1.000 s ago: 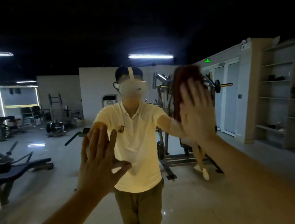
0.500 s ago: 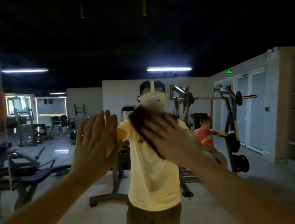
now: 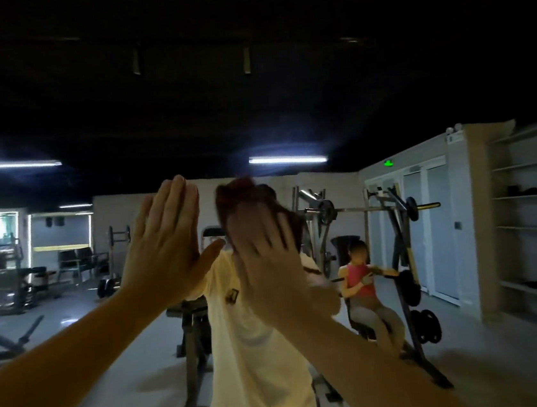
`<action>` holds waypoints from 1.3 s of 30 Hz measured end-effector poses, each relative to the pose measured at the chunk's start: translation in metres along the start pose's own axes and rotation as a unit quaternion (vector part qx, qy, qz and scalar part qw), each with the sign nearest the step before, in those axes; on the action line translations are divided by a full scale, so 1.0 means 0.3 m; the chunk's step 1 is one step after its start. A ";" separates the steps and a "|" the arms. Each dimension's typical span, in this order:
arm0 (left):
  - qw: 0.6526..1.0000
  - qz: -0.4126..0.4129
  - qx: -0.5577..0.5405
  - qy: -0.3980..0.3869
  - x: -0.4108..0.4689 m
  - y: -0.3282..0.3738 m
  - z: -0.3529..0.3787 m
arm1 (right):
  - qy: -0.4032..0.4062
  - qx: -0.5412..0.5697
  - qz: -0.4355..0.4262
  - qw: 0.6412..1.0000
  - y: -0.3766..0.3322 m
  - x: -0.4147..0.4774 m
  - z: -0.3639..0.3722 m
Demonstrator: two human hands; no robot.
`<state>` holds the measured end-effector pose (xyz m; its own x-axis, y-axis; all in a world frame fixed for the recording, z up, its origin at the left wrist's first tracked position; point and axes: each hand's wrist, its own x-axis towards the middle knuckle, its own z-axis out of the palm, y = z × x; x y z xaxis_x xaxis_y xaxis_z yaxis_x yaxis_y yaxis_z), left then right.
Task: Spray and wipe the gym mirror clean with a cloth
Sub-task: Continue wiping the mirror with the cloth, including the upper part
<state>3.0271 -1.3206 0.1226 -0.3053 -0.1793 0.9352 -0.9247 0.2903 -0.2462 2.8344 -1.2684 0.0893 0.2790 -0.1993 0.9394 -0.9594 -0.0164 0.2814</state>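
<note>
The gym mirror fills the whole view and reflects a dim gym. My right hand presses a dark reddish-brown cloth flat against the glass with spread, straight fingers; the hand is blurred. The cloth sticks out above and to the right of the fingers. My left hand lies flat on the mirror just to the left, fingers straight and together, thumb out. No spray bottle is in view.
The mirror shows my own reflection in a pale yellow shirt, a seated person in a red top at a weight machine, benches at the left and shelves at the right.
My right hand has swept the cloth from the right to the middle of the glass and then upward. My left hand has stayed flat on the mirror. The view has tilted up.
</note>
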 end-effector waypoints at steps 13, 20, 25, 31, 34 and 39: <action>0.995 0.044 -0.040 0.080 -0.001 -0.034 0.060 | 0.097 -0.058 0.296 0.949 0.346 0.253 -0.131; 0.994 0.060 -0.049 0.080 -0.008 -0.051 0.060 | -0.013 -0.003 -0.067 0.998 -0.049 0.216 -0.044; 0.994 0.062 -0.043 0.079 -0.005 -0.059 0.058 | -0.018 -0.117 0.013 0.993 0.324 0.234 -0.144; 0.994 0.062 -0.043 0.078 -0.007 -0.056 0.068 | 0.109 -0.048 0.326 0.938 0.311 0.339 -0.151; 0.994 0.062 -0.040 0.078 -0.008 -0.057 0.077 | 0.128 -0.008 0.254 0.959 0.078 0.379 -0.091; 0.993 0.073 -0.040 0.081 -0.016 -0.058 0.074 | 0.080 0.003 0.020 0.997 -0.057 0.357 -0.049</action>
<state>3.0397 -1.3457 0.1167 -0.3887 0.0224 0.9211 -0.8503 0.3762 -0.3680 2.8812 -1.2749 0.1881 0.2434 -0.0406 0.9691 -0.9699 -0.0182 0.2428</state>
